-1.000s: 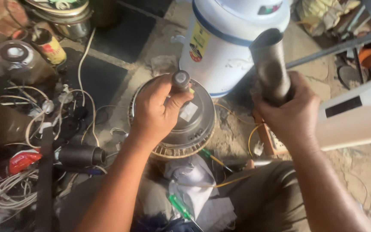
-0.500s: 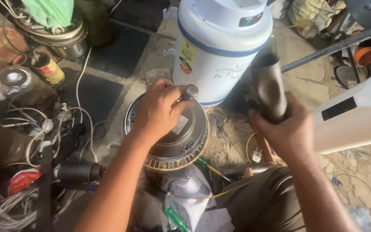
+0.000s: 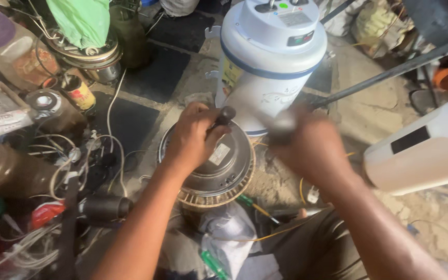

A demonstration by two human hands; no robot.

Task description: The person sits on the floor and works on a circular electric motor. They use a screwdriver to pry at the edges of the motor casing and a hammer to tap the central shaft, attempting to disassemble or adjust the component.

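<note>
A round grey metal motor (image 3: 223,179) with a ring of copper-coloured laminations lies on the ground in front of me. My left hand (image 3: 192,141) rests on top of it, fingers wrapped around the dark shaft (image 3: 226,114) that sticks up from its middle. Blurred with motion, my right hand (image 3: 315,148) is just right of the shaft, closed around a short grey metal pipe (image 3: 282,126). The pipe's end is close to the shaft; the blur hides whether they touch.
A white cylindrical appliance (image 3: 270,57) stands right behind the motor. A white plastic jug (image 3: 421,150) lies at the right, a black rod (image 3: 390,72) slants above it. Tangled wires (image 3: 68,171), a tape roll (image 3: 45,101) and a can (image 3: 79,91) crowd the left. A green-handled screwdriver (image 3: 245,201) lies by my knee.
My right hand has swung the metal pipe down from its raised, upright position toward the shaft. My left hand has stayed on the shaft.
</note>
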